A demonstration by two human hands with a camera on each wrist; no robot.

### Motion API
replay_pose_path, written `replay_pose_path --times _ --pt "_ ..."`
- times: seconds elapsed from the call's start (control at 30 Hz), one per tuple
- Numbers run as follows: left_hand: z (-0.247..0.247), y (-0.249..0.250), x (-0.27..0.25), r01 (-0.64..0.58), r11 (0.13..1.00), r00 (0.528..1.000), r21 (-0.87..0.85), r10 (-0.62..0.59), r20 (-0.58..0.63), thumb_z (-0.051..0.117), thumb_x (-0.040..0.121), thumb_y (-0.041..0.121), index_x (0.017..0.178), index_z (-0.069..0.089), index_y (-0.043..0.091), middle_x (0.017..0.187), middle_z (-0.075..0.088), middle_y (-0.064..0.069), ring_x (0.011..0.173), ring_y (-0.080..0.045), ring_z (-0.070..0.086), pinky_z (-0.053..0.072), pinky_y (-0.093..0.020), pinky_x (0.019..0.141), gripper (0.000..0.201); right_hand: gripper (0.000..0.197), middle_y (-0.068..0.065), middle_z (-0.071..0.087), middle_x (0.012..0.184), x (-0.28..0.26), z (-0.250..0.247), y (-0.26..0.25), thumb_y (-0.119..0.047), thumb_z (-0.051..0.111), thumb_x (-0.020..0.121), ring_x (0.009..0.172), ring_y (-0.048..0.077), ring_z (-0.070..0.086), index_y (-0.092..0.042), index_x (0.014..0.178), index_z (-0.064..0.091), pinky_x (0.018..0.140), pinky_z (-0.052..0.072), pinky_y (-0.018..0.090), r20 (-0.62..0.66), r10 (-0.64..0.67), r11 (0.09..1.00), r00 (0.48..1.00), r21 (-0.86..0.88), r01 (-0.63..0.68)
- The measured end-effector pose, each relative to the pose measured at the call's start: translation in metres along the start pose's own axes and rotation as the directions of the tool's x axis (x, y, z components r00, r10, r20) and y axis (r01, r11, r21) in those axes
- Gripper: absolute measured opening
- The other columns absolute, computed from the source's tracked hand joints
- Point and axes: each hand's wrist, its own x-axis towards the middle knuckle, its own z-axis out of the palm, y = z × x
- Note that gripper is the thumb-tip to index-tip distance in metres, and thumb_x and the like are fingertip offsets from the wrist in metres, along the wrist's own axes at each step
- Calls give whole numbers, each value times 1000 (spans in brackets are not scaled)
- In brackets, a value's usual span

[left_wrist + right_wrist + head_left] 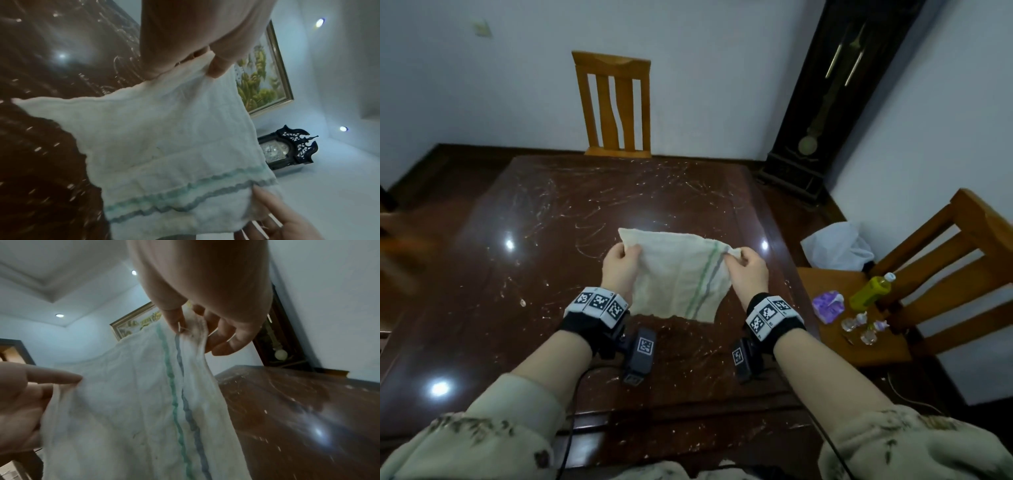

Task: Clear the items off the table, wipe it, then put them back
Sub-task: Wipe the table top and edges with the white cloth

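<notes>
The left hand (620,265) pinches one upper corner of the striped white cloth (678,277) and the right hand (748,270) the other, holding it spread above the smeared table (524,240), probably readying it for wiping, while the green bottle (870,291) and tissue pack (827,306) wait on the chair (835,339) alongside.

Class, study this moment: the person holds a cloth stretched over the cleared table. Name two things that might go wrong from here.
1. The left hand and right hand pinch only the top corners of the cloth; a corner might slip free.
2. The bottle and small glass pieces sit crowded on the chair seat beside the table; an elbow could knock them off while wiping.
</notes>
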Motion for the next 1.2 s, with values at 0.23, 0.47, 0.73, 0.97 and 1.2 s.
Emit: replay_pose_path --times 0.23,0.47,0.73,0.97,1.2 --pt "-13 35 9 -154 988 988 5 154 7 55 92 16 82 64 19 83 62 -3 73 -16 56 48 -33 66 14 5 -2 66 78 27 -25 -34 -20 66 84 80 16 61 -19 79 65 71 50 32 59 -191 981 980 44 188" --pt "-41 -36 -8 -1 927 979 376 -77 190 53 93 11 99 65 12 94 65 -7 83 -19 60 52 -30 74 13 8 -2 64 77 -3 -31 37 -19 72 84 69 9 55 -13 84 66 65 43 23 487 17 964 873 -241 115" --pt "-68 -99 -42 -11 621 792 784 -474 386 62 80 6 82 71 19 81 67 4 78 -9 59 46 -22 68 15 17 -6 55 70 -37 -40 88 -17 68 85 60 5 49 -24 72 60 49 38 14 726 441 816 528 -570 102" --pt "-62 -95 -41 3 555 801 832 -500 330 58 80 -3 94 70 12 87 64 0 76 -8 57 45 -16 59 24 16 -2 54 70 -31 -38 90 -15 67 85 62 10 50 -19 72 59 52 41 19 688 412 835 597 -548 55" --pt "-55 -105 -32 49 586 892 809 -390 229 45 88 3 85 64 11 81 64 -6 69 -17 59 50 -25 60 22 18 -7 52 72 -25 -30 91 -22 62 91 60 5 46 -22 74 56 51 35 16 717 414 810 561 -571 132"
